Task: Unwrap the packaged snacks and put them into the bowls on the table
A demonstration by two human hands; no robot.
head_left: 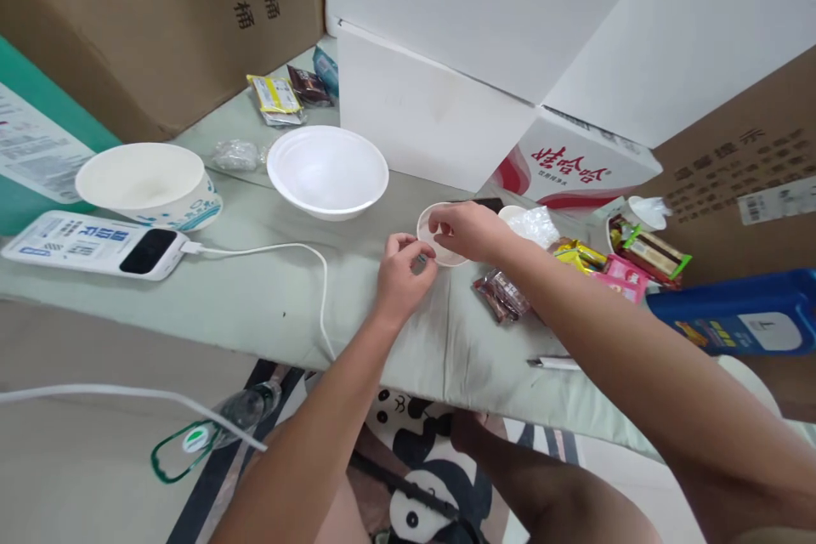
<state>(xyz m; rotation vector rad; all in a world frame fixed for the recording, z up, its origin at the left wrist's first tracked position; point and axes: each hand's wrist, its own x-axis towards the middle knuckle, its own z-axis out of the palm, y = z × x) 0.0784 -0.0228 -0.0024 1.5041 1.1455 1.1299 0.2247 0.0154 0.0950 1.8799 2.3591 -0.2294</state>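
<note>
A small, shallow, clear round plastic dish [454, 257] is on the cloth-covered table between my hands. My left hand [403, 276] is at its near left edge, thumb and fingers curled together at the rim. My right hand [468, 229] reaches over the dish from the right. Its fingers are bent down inside the rim, and whether they pinch anything is too small to tell. Just right of the dish are a crumpled clear plastic wrapper [535, 225] and dark-wrapped snack packets [501, 295]. A white bowl [327, 170] stands to the left, behind my left hand.
A paper bowl [144, 183] and a white power bank [95, 245] with a cable [280, 246] are at left. Snack packets [628, 272], a blue bottle [733, 314] and a box cutter [553, 363] lie right. White boxes [433, 102] and a cardboard carton [159, 25] line the back.
</note>
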